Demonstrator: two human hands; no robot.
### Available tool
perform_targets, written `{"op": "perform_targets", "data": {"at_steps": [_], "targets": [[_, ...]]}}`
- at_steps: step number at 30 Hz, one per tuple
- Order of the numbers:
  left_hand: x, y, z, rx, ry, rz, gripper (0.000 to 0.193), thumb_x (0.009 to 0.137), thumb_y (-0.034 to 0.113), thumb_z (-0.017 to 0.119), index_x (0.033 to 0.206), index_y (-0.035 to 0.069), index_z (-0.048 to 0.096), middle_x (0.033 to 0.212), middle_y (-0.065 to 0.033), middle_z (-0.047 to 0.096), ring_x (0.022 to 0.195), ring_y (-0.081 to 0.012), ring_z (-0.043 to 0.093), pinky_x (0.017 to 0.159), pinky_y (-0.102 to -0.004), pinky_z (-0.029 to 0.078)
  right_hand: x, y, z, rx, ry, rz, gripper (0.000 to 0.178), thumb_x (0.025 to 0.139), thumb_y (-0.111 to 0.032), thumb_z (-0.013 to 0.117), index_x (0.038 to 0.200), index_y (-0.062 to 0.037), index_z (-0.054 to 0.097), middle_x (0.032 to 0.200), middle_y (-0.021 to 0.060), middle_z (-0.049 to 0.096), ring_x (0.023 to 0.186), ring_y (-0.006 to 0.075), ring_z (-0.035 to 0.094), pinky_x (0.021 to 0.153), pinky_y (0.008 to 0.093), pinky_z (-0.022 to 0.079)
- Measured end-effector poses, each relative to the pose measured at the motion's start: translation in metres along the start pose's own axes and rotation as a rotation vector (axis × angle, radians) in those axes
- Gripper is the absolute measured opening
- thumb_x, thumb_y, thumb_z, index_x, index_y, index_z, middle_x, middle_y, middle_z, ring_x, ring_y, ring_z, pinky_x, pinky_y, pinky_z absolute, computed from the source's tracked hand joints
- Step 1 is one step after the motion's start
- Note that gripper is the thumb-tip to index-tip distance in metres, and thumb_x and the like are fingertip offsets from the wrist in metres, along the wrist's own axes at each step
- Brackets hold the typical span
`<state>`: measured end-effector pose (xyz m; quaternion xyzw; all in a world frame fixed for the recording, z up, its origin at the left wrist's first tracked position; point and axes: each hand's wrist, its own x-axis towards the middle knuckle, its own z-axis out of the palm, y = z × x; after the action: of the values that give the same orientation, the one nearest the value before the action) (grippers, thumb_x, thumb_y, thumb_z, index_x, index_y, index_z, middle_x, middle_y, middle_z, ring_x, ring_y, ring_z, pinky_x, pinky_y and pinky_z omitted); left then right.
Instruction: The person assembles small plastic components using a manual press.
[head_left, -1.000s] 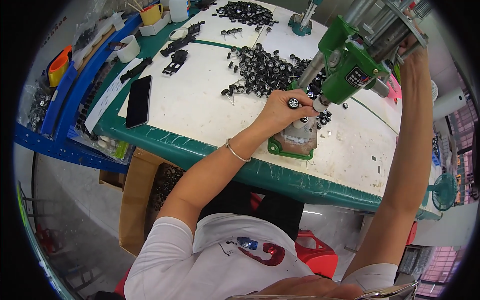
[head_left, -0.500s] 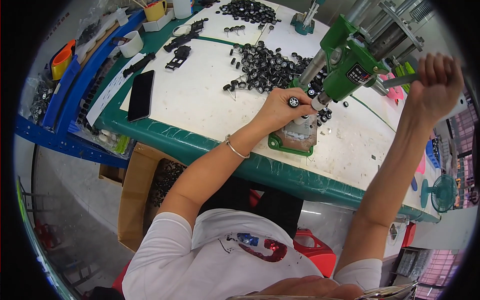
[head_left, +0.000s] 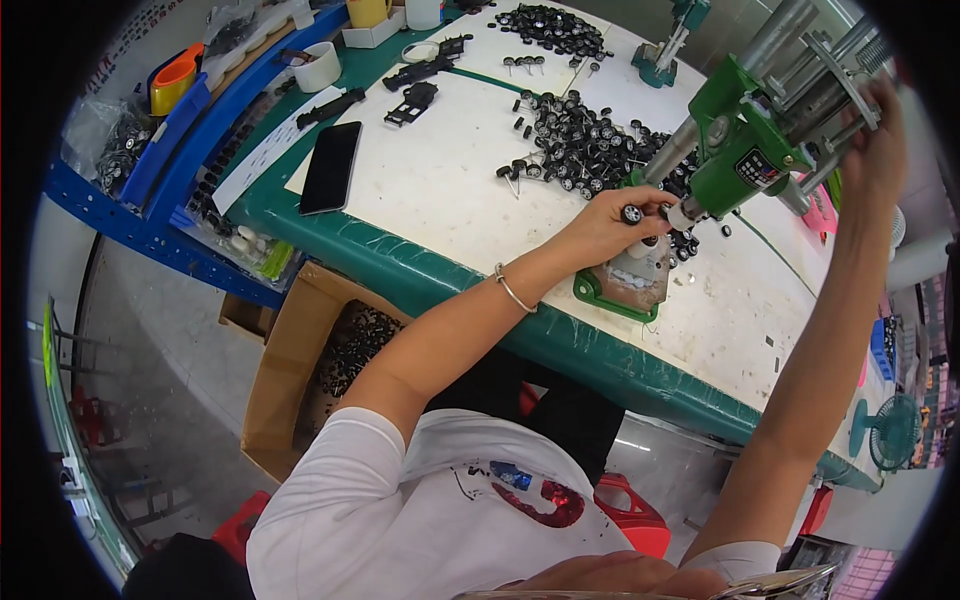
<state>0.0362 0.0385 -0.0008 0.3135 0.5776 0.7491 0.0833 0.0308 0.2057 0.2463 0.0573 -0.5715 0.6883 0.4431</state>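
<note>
My left hand (head_left: pixel 612 228) is closed in a pinch on a small toy car wheel set, its black wheel (head_left: pixel 631 214) with a silver hub facing up. It holds this just under the ram of a green hand press (head_left: pixel 745 150), above the press's base plate (head_left: pixel 625 290). The fingers hide much of the wheel set, so I cannot tell how the far wheel sits. Raised at the right, my right hand (head_left: pixel 876 150) is wrapped round the end of the press lever (head_left: pixel 833 157), which slants up from the hub. Behind the press lies a heap of wheel sets (head_left: pixel 590 140).
A black phone (head_left: pixel 331 168) and dark toy car chassis parts (head_left: pixel 412 103) lie at the table's left. Another wheel heap (head_left: pixel 555 30) and a second green press (head_left: pixel 658 62) stand farther back. A blue rack (head_left: pixel 150 235) borders the left; below sits a cardboard box (head_left: pixel 270 380).
My right hand has moved up and away with the lever, which now slants upward. My left hand stays by the ram with the wheel set. The whole view has shifted slightly.
</note>
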Motion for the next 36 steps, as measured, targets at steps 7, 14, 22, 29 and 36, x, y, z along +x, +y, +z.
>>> {"op": "perform_targets", "data": {"at_steps": [7,14,22,29,36], "targets": [[0.004,-0.001,-0.025,-0.656,0.45,-0.12,0.014,0.08,0.011,0.067,0.088,0.008,0.056,0.077,-0.0024,0.056,0.074,-0.0129,0.06,0.063,-0.0256,0.049,0.055,0.042,-0.038,0.078,-0.338,0.281,0.021,0.089,-0.02,0.059,0.075,-0.0062,0.052,0.054,-0.0041,0.036,0.046,0.0064,0.038,0.041,0.0192,0.032],[0.002,-0.009,-0.032,-0.206,0.443,-0.135,0.014,0.079,0.012,0.069,0.089,0.005,0.063,0.062,-0.0004,0.056,0.049,-0.0073,0.054,0.04,-0.0211,0.042,-0.03,0.067,-0.09,-0.31,-0.15,0.243,0.033,0.092,-0.034,0.049,0.1,-0.0033,0.06,0.086,0.0034,0.06,0.078,0.0102,0.055,0.067,0.0275,0.045],[-0.03,0.014,-0.073,0.288,0.454,-0.198,0.019,0.083,0.021,0.066,0.092,0.004,0.07,0.065,-0.0022,0.063,0.056,-0.0057,0.055,0.051,-0.018,0.042,-0.166,0.125,-0.164,-0.999,-0.768,0.233,0.021,0.082,-0.013,0.061,0.1,-0.0053,0.062,0.089,0.0068,0.058,0.071,0.0167,0.057,0.065,0.0287,0.046],[-0.073,0.012,-0.141,0.59,0.697,-0.202,0.018,0.082,0.018,0.067,0.092,0.004,0.07,0.066,-0.0023,0.063,0.055,-0.0053,0.053,0.049,-0.0183,0.042,-0.176,0.133,-0.155,-1.116,-0.761,0.052,0.02,0.082,-0.013,0.058,0.102,-0.0075,0.057,0.094,0.008,0.054,0.07,0.0236,0.056,0.064,0.0323,0.046],[-0.038,0.005,-0.118,0.834,0.473,-0.315,0.027,0.068,0.022,0.075,0.088,0.006,0.069,0.071,-0.0125,0.066,0.065,-0.0223,0.065,0.064,-0.0296,0.051,-0.174,0.127,-0.15,-1.092,-0.836,0.106,0.022,0.081,-0.012,0.06,0.102,-0.0068,0.057,0.095,0.0062,0.056,0.068,0.0218,0.056,0.064,0.0321,0.046]]}}
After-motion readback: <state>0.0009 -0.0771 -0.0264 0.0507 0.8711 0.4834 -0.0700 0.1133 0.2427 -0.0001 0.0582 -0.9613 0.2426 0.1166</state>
